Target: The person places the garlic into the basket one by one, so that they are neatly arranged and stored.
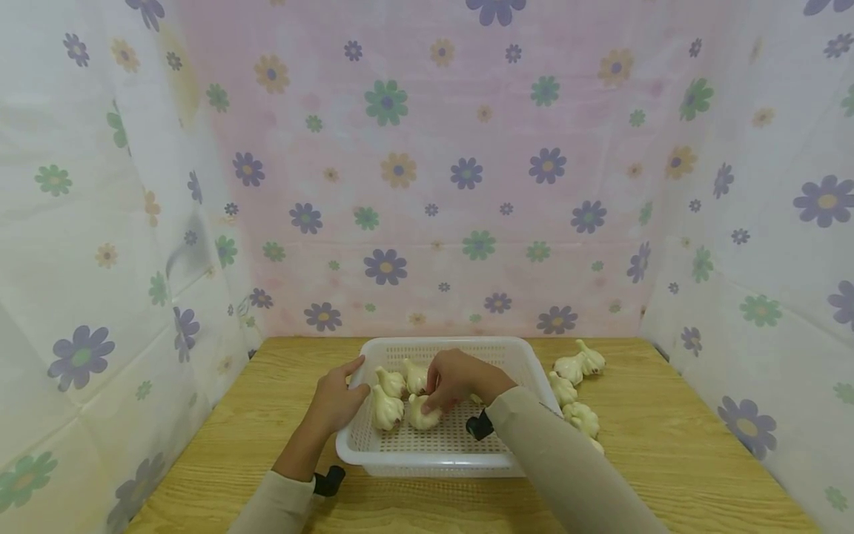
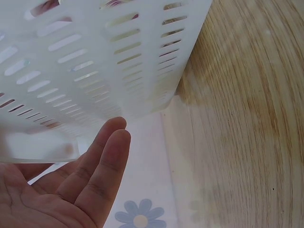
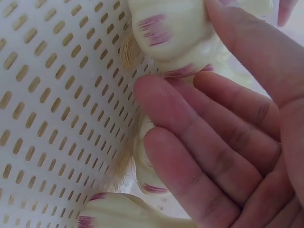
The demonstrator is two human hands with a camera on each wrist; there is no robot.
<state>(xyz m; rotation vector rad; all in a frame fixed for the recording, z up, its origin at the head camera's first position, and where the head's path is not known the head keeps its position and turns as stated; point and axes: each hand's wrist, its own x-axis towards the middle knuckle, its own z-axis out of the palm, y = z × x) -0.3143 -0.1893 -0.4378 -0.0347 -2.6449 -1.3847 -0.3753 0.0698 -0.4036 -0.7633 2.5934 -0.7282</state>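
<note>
A white perforated plastic basket (image 1: 443, 460) stands on the table with several pale garlic bulbs (image 1: 387, 408) in its left half. My left hand (image 1: 336, 398) holds the basket's left rim, thumb over the edge. In the left wrist view its fingers (image 2: 102, 173) extend along the outside of the slotted wall. Inside the basket my right hand (image 1: 460, 380) grips a garlic bulb (image 1: 422, 413) between thumb and fingers. The right wrist view shows that bulb (image 3: 173, 33), purple streaked with stringy roots, at the thumb and fingertips. More bulbs lie beneath, partly hidden by the fingers.
Outside the basket's right side, several more garlic bulbs (image 1: 582, 419) lie in a row on the wooden table (image 1: 674, 460), partly behind the right sleeve. Flower-patterned curtains (image 1: 440, 185) enclose the back and both sides.
</note>
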